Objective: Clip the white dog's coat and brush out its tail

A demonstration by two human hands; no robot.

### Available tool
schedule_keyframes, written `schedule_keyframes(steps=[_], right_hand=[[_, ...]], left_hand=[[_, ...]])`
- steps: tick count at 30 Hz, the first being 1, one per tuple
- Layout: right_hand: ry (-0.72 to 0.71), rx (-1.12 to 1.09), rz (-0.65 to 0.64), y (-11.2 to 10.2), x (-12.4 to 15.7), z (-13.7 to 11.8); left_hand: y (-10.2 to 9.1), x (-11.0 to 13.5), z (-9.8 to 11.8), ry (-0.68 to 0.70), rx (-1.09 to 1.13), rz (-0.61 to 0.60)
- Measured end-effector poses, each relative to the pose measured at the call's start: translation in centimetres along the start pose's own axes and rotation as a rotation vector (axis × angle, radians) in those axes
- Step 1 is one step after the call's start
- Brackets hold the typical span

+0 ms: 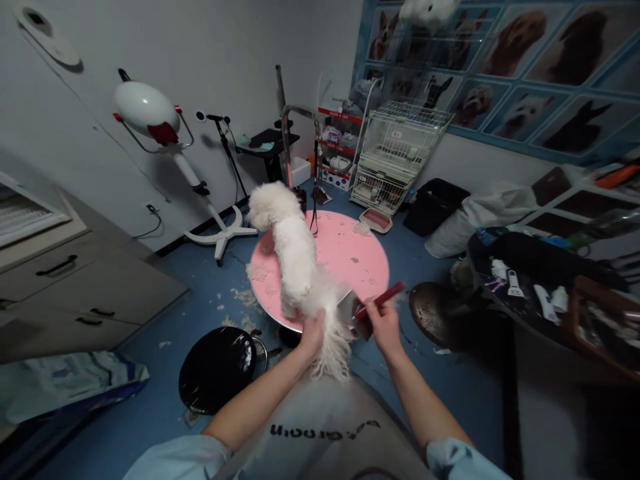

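Observation:
A small white fluffy dog (294, 248) stands on a round pink grooming table (357, 257), facing away from me. My left hand (313, 333) is closed around the dog's long white tail (334, 347), holding it down over the table's near edge. My right hand (384, 324) grips a red-handled slicker brush (361, 308), its metal pad held right beside the tail's base. Tufts of cut white fur lie on the pink top.
A black round stool (217, 368) stands at lower left. A white stand dryer (150, 115) is behind the table, a wire cage (397, 153) at the back. A tool tray (525, 280) sits on the right, grey drawers (85, 293) on the left.

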State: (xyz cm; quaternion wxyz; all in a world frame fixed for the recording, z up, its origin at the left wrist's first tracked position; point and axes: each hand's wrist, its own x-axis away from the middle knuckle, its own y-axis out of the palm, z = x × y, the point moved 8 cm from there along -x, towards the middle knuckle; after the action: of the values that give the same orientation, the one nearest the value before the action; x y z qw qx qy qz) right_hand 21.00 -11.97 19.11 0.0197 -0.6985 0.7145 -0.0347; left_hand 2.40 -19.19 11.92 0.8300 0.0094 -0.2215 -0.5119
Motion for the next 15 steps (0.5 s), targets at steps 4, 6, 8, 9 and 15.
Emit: schedule_keyframes(steps=[4, 6, 8, 9, 15], right_hand=[[0.010, 0.046, 0.018, -0.4, -0.1, 0.0], [-0.026, 0.016, 0.060, -0.7, -0.1, -0.5], [-0.016, 0.052, -0.083, 0.5, -0.1, -0.5], [-0.006, 0.087, -0.129, 0.9, -0.1, -0.4], [-0.086, 0.182, -0.138, 0.8, -0.1, -1.1]], left_hand=[[0.1, 0.0, -0.3, -0.021, -0.017, -0.024], [0.1, 0.0, -0.6, -0.047, -0.009, -0.028], [0.1, 0.2, -0.8, -0.069, 0.008, -0.028], [0.1, 0.3, -0.9, -0.074, 0.010, -0.031], [-0.1, 0.8, -1.0, -0.065, 0.039, -0.017]])
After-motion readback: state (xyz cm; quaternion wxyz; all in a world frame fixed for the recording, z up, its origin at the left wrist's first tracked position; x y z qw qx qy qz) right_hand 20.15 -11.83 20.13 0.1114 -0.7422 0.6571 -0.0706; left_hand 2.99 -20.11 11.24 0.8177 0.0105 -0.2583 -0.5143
